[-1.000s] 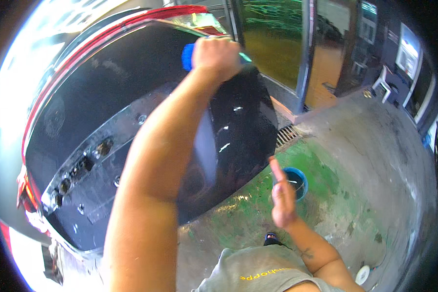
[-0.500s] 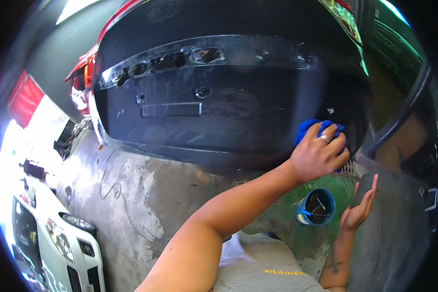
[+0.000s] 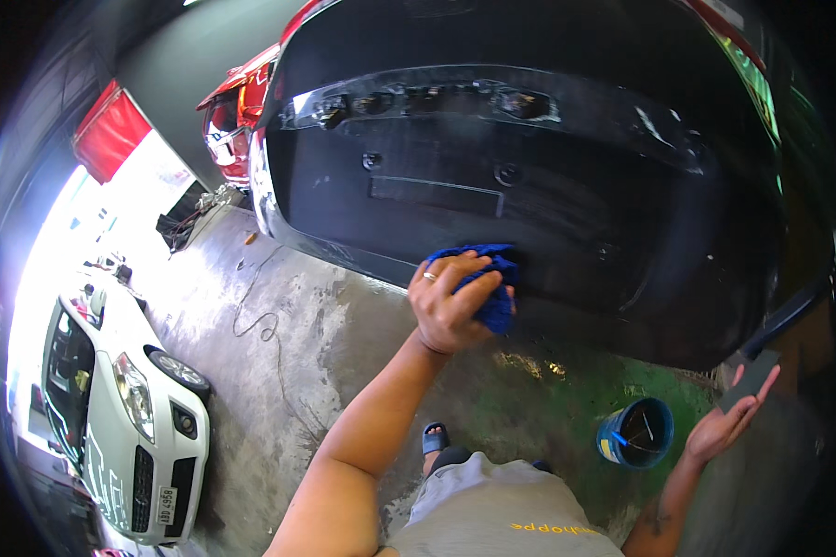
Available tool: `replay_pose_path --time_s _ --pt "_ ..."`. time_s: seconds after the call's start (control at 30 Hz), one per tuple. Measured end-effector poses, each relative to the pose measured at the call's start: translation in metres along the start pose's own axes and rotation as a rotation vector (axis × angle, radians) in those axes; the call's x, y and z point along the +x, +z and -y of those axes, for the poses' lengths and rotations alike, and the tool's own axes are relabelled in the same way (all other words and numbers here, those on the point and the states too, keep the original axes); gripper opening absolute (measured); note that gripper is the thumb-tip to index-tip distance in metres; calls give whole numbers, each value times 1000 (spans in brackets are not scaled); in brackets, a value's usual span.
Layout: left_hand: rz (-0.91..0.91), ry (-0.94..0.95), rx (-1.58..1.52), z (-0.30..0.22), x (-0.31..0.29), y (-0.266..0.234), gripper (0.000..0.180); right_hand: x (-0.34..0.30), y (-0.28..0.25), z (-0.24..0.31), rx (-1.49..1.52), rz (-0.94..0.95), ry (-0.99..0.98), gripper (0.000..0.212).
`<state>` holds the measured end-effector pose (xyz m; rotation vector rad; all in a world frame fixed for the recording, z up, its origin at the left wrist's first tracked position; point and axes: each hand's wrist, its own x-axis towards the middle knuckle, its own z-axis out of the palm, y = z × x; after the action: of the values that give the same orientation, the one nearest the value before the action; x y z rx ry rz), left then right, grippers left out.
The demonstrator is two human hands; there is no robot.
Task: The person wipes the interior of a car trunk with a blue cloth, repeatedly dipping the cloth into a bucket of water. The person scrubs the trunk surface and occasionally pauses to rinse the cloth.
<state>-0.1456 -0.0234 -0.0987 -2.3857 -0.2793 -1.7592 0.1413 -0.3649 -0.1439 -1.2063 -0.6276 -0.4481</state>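
1. Workpiece: the dark trunk lid fills the upper centre and upper right of the frame, on a car with a red tail lamp.
2. Left hand: fingers closed on a bunched blue cloth, at the lid's lower edge, centre of the frame. Firm contact with the lid cannot be confirmed.
3. Right hand: at the lower right, clear of the lid, with a dark grey block held along the extended fingers, thumb against it. The hands are well apart.
4. Done, as judged: most of the broad lower face looks dull and fairly even, which suggests that much of it has been worked.
5. Left, as judged: pale streaks at the upper right, small light marks lower on the face and the shiny recessed band across the top suggest unfinished areas.
6. Stage: wiping appears to be in hand, and the surface does not look finished. Whether the block is needed again cannot be told.
7. Supply: a blue bucket with dark contents stands at the lower right, near the right hand.
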Motion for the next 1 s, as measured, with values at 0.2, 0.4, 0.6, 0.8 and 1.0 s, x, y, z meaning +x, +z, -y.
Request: replay_pose_path --time_s 0.2,0.4,0.6,0.8,1.0 --pt "-82 -73 124 124 -34 -59 31 -31 9 -6 -232 -87 2 63" --pt "-138 -110 119 209 -59 -100 32 -49 83 13 -495 46 -226 61" --pt "-158 -116 103 290 -81 -130 33 -81 235 64 -745 661 -662 56" --pt "-118 -99 51 324 -96 -144 34 -136 319 94 -544 793 -600 53" --pt "-100 -56 -41 325 -102 -140 25 -178 289 86 -177 390 -62 61"
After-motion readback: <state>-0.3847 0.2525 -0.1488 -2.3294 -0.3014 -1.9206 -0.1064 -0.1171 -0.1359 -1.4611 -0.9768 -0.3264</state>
